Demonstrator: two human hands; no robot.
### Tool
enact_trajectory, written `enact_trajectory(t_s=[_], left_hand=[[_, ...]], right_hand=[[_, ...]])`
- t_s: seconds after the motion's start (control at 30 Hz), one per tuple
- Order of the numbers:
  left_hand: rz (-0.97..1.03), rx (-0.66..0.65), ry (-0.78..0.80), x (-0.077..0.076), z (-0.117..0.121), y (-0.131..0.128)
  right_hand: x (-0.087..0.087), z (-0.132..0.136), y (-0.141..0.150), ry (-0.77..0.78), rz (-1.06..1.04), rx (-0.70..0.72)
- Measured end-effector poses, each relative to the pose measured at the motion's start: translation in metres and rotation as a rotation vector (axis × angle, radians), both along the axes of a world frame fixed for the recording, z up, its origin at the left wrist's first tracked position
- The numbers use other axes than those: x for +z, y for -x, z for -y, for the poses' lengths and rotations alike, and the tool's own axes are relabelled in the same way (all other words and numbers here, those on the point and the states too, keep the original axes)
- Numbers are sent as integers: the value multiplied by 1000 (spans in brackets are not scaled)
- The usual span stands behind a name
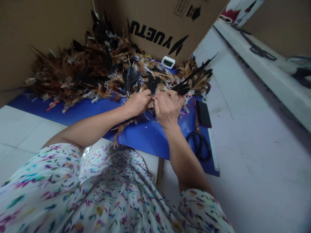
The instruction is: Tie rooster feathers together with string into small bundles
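Note:
My left hand point(138, 103) is closed in a pinch at the base of a small bunch of black feathers point(153, 83), which points away from me. Close against it, my right hand point(169, 105) is also closed, thumb and forefinger at the same quill ends. Long dark feathers point(193, 77) stick out past the right knuckles; whether the hand grips them too is hidden. Just beyond both hands spreads a large heap of brown and black feathers point(82, 69), some bundles tied with reddish string. A loose brown feather tuft point(119, 130) lies nearer my body.
Under the work is a blue board point(148, 134). Black-handled scissors point(199, 145) and a dark phone point(203, 114) lie at its right. A small white digital counter or timer point(168, 62) stands before a cardboard box point(155, 19). A ledge point(274, 64) runs along the right.

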State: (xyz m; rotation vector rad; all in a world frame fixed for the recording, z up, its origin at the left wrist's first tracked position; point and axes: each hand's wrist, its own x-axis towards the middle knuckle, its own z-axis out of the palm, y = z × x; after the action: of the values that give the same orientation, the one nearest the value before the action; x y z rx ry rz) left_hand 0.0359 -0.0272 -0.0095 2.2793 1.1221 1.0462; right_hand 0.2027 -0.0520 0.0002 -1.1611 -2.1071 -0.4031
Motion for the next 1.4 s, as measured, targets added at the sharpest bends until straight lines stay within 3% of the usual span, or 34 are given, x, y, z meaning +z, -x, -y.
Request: enact_trajectory(t_s=[0.17, 0.33, 0.5, 0.67, 1.0, 1.2, 1.4], left_hand=[[-27, 7, 28, 2, 2, 0], [-116, 30, 21, 5, 5, -3], [-208, -68, -145, 2, 3, -2], [-210, -116, -242, 2, -1, 3], [-96, -111, -155, 8, 3, 6], [94, -98, -64, 2, 1, 1], [290, -25, -18, 7, 0, -2]], right_hand=[[3, 2, 5, 27, 65, -84], [1, -1, 6, -11, 43, -4], [-9, -7, 1, 60, -113, 15], [-10, -8, -1, 226, -352, 60], [0, -4, -1, 426, -579, 116], [1, -3, -2, 400, -542, 128], [1, -3, -2, 377, -535, 163]])
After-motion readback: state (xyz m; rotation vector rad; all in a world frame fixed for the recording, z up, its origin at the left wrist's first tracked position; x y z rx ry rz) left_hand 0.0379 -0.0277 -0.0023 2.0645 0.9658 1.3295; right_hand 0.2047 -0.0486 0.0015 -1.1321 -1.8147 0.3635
